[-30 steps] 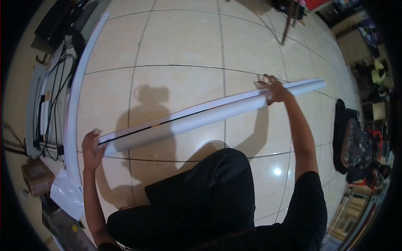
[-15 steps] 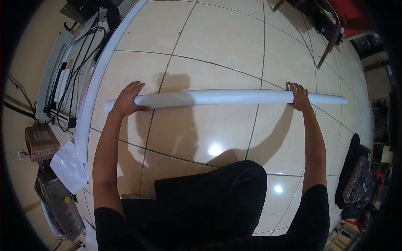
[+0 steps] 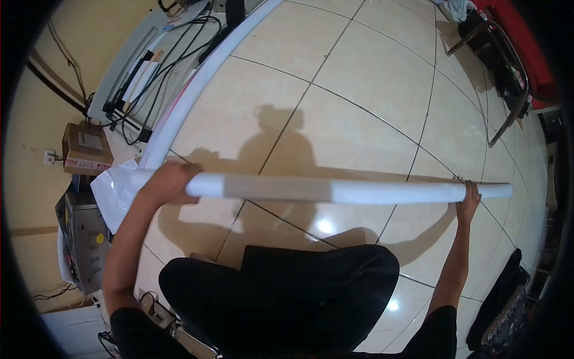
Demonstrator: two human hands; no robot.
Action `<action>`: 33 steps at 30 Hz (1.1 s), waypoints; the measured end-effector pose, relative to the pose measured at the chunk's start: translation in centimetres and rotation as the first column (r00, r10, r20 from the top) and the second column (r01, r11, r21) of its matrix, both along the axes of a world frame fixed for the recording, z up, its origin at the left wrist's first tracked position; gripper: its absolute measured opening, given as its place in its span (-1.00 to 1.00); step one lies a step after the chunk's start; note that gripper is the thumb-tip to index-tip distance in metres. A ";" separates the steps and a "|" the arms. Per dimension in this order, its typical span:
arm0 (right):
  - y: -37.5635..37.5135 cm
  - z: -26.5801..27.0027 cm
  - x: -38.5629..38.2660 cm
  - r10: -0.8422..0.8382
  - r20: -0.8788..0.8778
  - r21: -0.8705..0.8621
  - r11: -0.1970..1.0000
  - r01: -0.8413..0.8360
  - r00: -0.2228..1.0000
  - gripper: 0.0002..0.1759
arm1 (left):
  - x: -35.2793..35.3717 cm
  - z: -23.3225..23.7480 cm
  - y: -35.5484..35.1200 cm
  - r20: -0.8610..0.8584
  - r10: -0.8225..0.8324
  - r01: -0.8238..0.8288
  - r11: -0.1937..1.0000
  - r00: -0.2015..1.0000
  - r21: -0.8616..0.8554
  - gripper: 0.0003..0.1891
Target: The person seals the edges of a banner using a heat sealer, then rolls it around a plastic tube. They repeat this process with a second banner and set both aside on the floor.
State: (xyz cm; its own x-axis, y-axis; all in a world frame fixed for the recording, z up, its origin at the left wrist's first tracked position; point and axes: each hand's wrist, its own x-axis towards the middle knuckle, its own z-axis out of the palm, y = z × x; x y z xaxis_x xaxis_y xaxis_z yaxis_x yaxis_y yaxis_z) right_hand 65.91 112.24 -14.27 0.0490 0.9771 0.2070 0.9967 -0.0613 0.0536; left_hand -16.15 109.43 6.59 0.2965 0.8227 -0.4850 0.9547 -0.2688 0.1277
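A long white roll point(image 3: 382, 192), smooth like rolled paper or sheeting, lies crosswise in front of my knees. Its shadow falls apart from it on the tiles, so it is held up off the floor. My left hand point(image 3: 171, 182) is wrapped round it near the left end, slightly blurred. Near the other end, my right hand point(image 3: 470, 202) grips it with the fingers over the top. Just past my left hand, a crumpled white sheet point(image 3: 113, 190) is partly hidden behind the roll's left end.
Another long white roll point(image 3: 197, 93) lies along the left side. Beyond it stands a grey machine with black cables point(image 3: 173, 57). A cardboard box point(image 3: 86, 146) and a metal case point(image 3: 89, 239) are at left. A metal-legged red chair point(image 3: 508, 113) stands upper right; dark cloth point(image 3: 496, 299) lies lower right.
Both hands have raised the roll off the floor and brought it closer to my knees. My view has turned toward the left.
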 end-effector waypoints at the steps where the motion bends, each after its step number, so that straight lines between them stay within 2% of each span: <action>1: -0.6 -1.0 0.5 -0.024 -0.015 0.105 0.994 0.026 1.000 -0.36 | -2.2 2.7 -3.0 -0.028 -0.028 0.030 0.995 0.999 0.097 -0.44; 2: -1.5 -1.2 -0.8 -0.015 -0.023 0.114 0.993 0.018 1.000 -0.36 | -3.6 6.3 -5.7 -0.104 0.028 -0.023 0.998 0.994 0.052 -0.39; 4: -3.3 -1.0 -5.3 0.148 -0.061 0.249 0.960 -0.128 0.987 -0.39 | -5.5 13.7 -11.3 -0.214 0.085 -0.068 0.994 0.973 0.087 -0.38; 5: -4.3 -0.2 -8.6 0.167 -0.100 0.229 0.963 -0.140 0.981 -0.38 | -6.7 16.8 -14.5 -0.287 0.224 -0.204 0.974 0.931 0.098 -0.39; 6: -5.0 0.7 -12.2 0.186 -0.140 0.208 0.966 -0.155 0.973 -0.36 | -7.8 19.4 -18.0 -0.314 0.330 -0.287 0.941 0.890 0.177 -0.40; 8: -6.1 2.3 -19.3 0.408 -0.226 0.233 0.904 -0.358 0.884 -0.29 | -8.0 24.2 -24.6 -0.375 0.466 -0.332 0.868 0.801 0.368 -0.46; 9: -6.0 2.4 -22.0 0.470 -0.253 0.210 0.880 -0.426 0.846 -0.25 | -9.5 25.9 -28.3 -0.370 0.475 -0.340 0.863 0.799 0.374 -0.51; 10: -5.0 2.1 -25.2 0.525 -0.283 0.190 0.851 -0.490 0.802 -0.21 | -10.2 27.2 -31.6 -0.311 0.551 -0.451 0.825 0.774 0.341 -0.55; 11: -1.7 2.5 -30.7 0.646 -0.276 0.244 0.763 -0.598 0.712 -0.14 | -11.1 27.3 -37.8 -0.313 0.592 -0.448 0.786 0.742 0.425 -0.59; 12: 0.6 2.9 -33.3 0.676 -0.252 0.220 0.737 -0.639 0.693 -0.08 | -10.4 27.1 -40.4 -0.362 0.610 -0.408 0.766 0.705 0.498 -0.62; 13: 3.7 3.1 -35.7 0.716 -0.231 0.238 0.699 -0.675 0.659 -0.01 | -10.3 26.1 -42.7 -0.326 0.646 -0.420 0.725 0.691 0.545 -0.62; 14: 7.3 3.4 -38.1 0.737 -0.131 0.245 0.672 -0.698 0.663 0.02 | -9.1 24.6 -44.4 -0.226 0.713 -0.483 0.640 0.664 0.597 -0.60; 15: 10.9 4.3 -40.3 0.724 -0.080 0.160 0.688 -0.708 0.685 0.00 | -8.3 23.1 -45.5 -0.288 0.735 -0.495 0.642 0.614 0.585 -0.60; 16: 14.5 4.4 -42.7 0.626 0.037 0.282 0.741 -0.609 0.779 -0.05 | -7.4 19.9 -45.4 -0.046 0.827 -0.644 0.469 0.560 0.605 -0.61; 17: 17.2 4.4 -44.8 0.498 0.132 0.405 0.762 -0.505 0.857 -0.10 | -4.9 18.6 -43.0 -0.082 0.858 -0.696 0.463 0.507 0.548 -0.59; 19: 19.0 8.0 -47.7 0.253 -0.213 0.139 0.964 -0.227 0.944 -0.18 | -5.6 12.6 -40.9 -0.079 0.833 -0.675 0.496 0.547 0.547 -0.55; 20: 18.7 9.2 -48.8 0.247 -0.217 0.146 0.965 -0.219 0.944 -0.18 | -4.9 10.5 -37.4 -0.126 0.807 -0.657 0.550 0.577 0.516 -0.53; 22: 17.9 10.8 -49.6 0.345 -0.556 0.042 0.920 -0.390 0.756 -0.20 | -7.1 5.1 -31.2 -0.263 0.777 -0.667 0.628 0.573 0.401 -0.48; 23: 16.8 11.1 -48.6 0.341 -0.552 0.037 0.922 -0.386 0.761 -0.20 | -8.5 2.7 -28.0 -0.121 0.771 -0.716 0.628 0.625 0.305 -0.49; 24: 14.9 11.5 -47.1 0.544 -0.427 0.035 0.808 -0.588 0.722 -0.21 | -7.8 0.4 -24.3 -0.069 0.773 -0.728 0.621 0.631 0.290 -0.49; 25: 13.1 11.4 -45.5 0.719 -0.298 -0.002 0.657 -0.754 0.628 -0.21 | -7.4 -2.4 -21.2 0.034 0.765 -0.749 0.619 0.643 0.236 -0.47; 27: 9.7 10.0 -39.9 0.711 -0.382 -0.055 0.619 -0.783 0.590 -0.25 | -4.4 -5.7 -14.5 0.133 0.742 -0.753 0.639 0.657 0.156 -0.41; 29: 5.7 8.1 -33.0 0.597 -0.476 -0.083 0.701 -0.709 0.646 -0.26 | -2.7 -8.7 -9.6 0.159 0.684 -0.702 0.689 0.712 0.183 -0.34; 30: 3.5 7.3 -29.2 0.496 -0.502 -0.154 0.755 -0.637 0.709 -0.24 | -2.8 -9.5 -8.1 0.165 0.681 -0.700 0.690 0.714 0.184 -0.34; 31: 1.0 6.2 -25.3 0.422 -0.505 -0.170 0.807 -0.566 0.753 -0.24 | -2.9 -10.3 -7.1 0.185 0.663 -0.687 0.715 0.725 0.129 -0.34; 32: -2.2 6.3 -22.5 0.245 -0.521 -0.244 0.875 -0.418 0.818 -0.23 | -3.1 -10.6 -6.8 0.205 0.650 -0.673 0.736 0.732 0.070 -0.33; 33: -5.7 3.3 -19.0 0.120 -0.504 -0.234 0.934 -0.269 0.856 -0.22 | -3.2 -10.1 -7.1 0.145 0.502 -0.515 0.855 0.853 0.066 -0.32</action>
